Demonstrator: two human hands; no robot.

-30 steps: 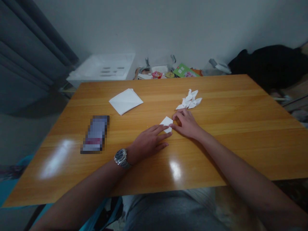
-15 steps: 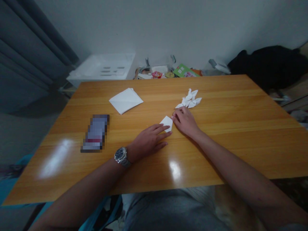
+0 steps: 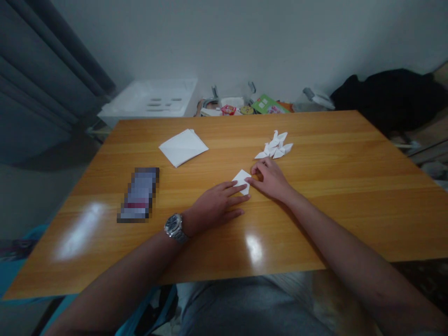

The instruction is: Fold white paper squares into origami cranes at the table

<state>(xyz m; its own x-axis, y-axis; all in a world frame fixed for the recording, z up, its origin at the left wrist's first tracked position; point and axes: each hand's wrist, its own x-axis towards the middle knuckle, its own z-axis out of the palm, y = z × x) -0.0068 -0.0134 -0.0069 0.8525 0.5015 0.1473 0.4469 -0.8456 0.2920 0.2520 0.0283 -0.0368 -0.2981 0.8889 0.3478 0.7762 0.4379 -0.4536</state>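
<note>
A small folded piece of white paper (image 3: 241, 177) lies on the wooden table in front of me. My left hand (image 3: 219, 204) rests flat with its fingers stretched out, two of them over the paper's lower left part. From the right, my right hand (image 3: 270, 178) reaches in with its thumb laid on the paper's right edge. Its index finger is bent and stands apart from the thumb; the other fingers are curled and partly hidden. Just beyond that hand sits a cluster of folded white paper birds (image 3: 276, 145).
A stack of white paper sheets (image 3: 184, 147) lies at the back left of the table (image 3: 343, 186). Nearer on the left is a blurred-out phone (image 3: 140, 193). Behind the far edge stand a white tray-like unit (image 3: 157, 95) and assorted items, including a green booklet (image 3: 268, 104).
My right thumb has moved left onto the paper's right edge, and its index finger has drawn away from the thumb. My left hand is almost unmoved.
</note>
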